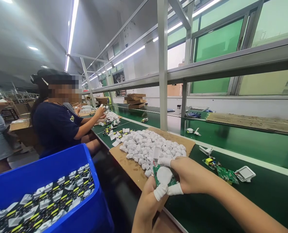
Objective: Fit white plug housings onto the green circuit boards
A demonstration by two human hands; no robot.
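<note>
My left hand (149, 193) is closed on a green circuit board (172, 180), its white-cotted thumb lying over the near edge. My right hand (189, 171) grips the same board from the right, with white finger cots on its fingertips. A white rounded piece (164, 175) covers the middle of the board between both hands. A white plastic housing part (156, 152) rises at the board's far side, with a bit of red wire by it. Just beyond my hands, a large heap of small white rounded pieces (144, 145) lies on a sheet of cardboard (117, 154).
To my left stands a blue bin (92, 191) full of board assemblies. Another assembly (226, 173) lies on the green bench (262, 207) at right. A co-worker (56, 126) sits at the left. A metal post (162, 64) rises beyond the heap.
</note>
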